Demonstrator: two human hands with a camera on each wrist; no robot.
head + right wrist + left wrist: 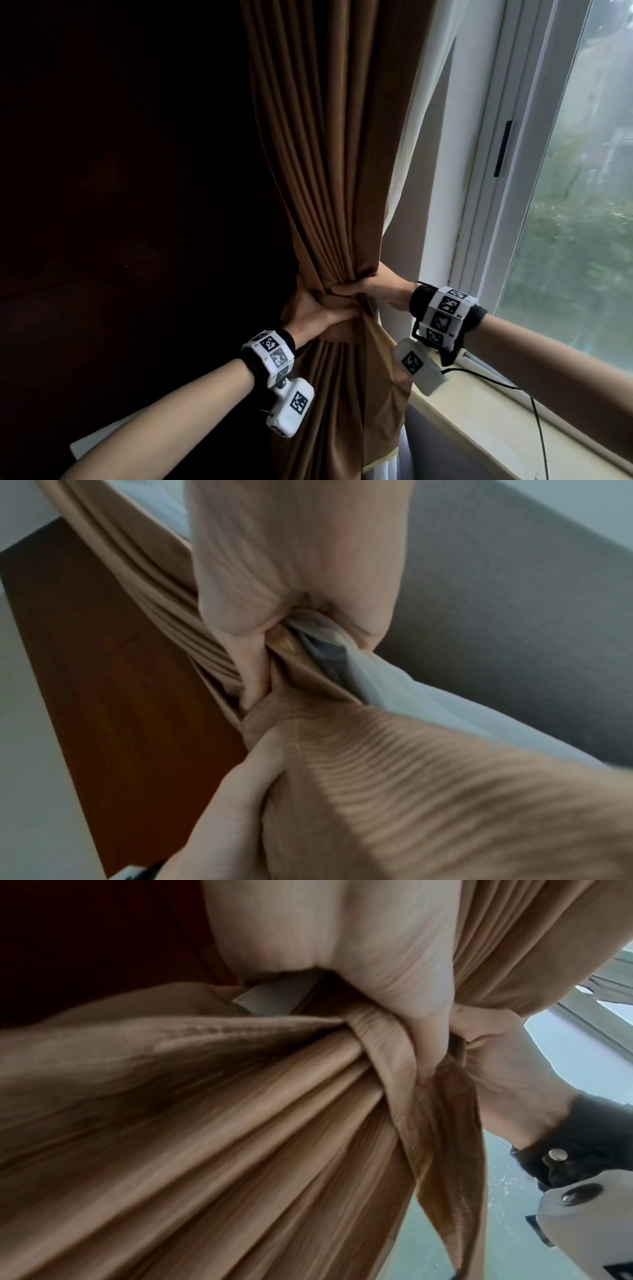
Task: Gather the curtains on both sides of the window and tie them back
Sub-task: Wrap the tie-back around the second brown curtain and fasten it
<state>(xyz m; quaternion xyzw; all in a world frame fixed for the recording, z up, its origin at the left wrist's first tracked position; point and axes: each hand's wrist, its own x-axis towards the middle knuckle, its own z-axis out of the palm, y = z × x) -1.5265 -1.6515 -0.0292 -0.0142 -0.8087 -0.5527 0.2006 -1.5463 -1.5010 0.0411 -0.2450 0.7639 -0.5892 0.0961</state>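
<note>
Curtain: brown curtain (335,154) hangs down the centre of the head view, bunched to a narrow waist at lower centre, left of the window (579,205).
Tie band: a brown band (387,1047) wraps the bunch at that waist.
Left hand: left hand (313,313) curls around the bunch from the left, gripping the fabric.
Right hand: right hand (373,286) grips the bunch from the right, fingers across the front.
Sheer: white sheer (421,113) lies between curtain and window.
Sill: windowsill (479,421) at lower right.
</note>
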